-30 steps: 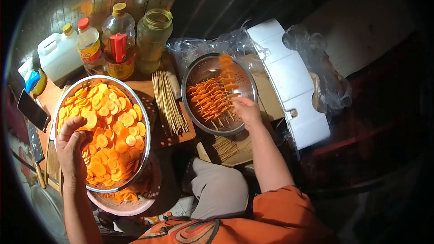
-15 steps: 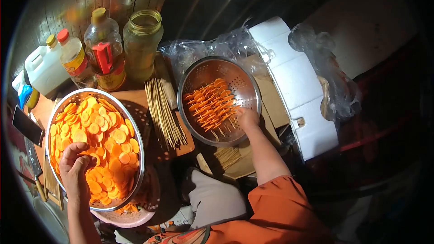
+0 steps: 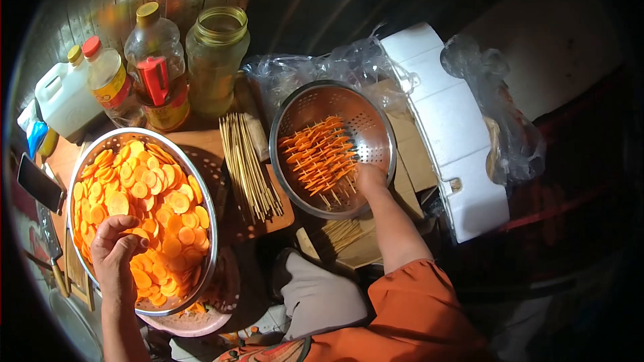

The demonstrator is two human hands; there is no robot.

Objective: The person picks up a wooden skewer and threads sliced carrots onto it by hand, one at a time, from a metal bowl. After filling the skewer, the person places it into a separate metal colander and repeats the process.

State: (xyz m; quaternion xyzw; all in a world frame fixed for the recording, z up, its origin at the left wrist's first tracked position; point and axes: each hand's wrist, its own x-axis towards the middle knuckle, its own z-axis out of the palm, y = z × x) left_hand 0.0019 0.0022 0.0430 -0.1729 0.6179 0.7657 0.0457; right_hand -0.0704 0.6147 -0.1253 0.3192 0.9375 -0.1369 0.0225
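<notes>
The carrot slices (image 3: pixel 161 201) fill a wide metal bowl (image 3: pixel 208 211) at the left of the table (image 3: pixel 204 142), in front of the person. The left hand (image 3: pixel 114 255) lies on the near part of the heap. Its fingers are curled and its thumb is drawn in, with the fingertips sunk among the slices. It is half closed, and it cannot be told whether any slices are gripped.

The right hand (image 3: pixel 371 177) is well apart from it, at the near rim of a metal colander (image 3: pixel 369 117) at the middle of the table. It is seen from the back, with the fingers bent down onto the bare ends of the carrot skewers (image 3: pixel 320 157). These lie side by side in the colander. The hand's grip is hidden, so how far it is closed cannot be told.

A sheaf of bare sticks (image 3: pixel 248 164) lies on the table between the bowl and the colander. A smaller bundle (image 3: pixel 342 231) lies just below the colander.

A pink basin (image 3: pixel 194 320) shows under the bowl's near edge, with a few slices in it.

Behind the bowl stand a white jug (image 3: pixel 64 97), two bottles (image 3: pixel 107 80) (image 3: pixel 155 67) and a glass jar (image 3: pixel 216 53).

A phone (image 3: pixel 38 184) and a knife (image 3: pixel 51 238) lie at the far left edge.

Crumpled clear plastic (image 3: pixel 302 67) sits behind the colander. To its right are a white foam box (image 3: pixel 446 121) and a plastic bag (image 3: pixel 503 117).
</notes>
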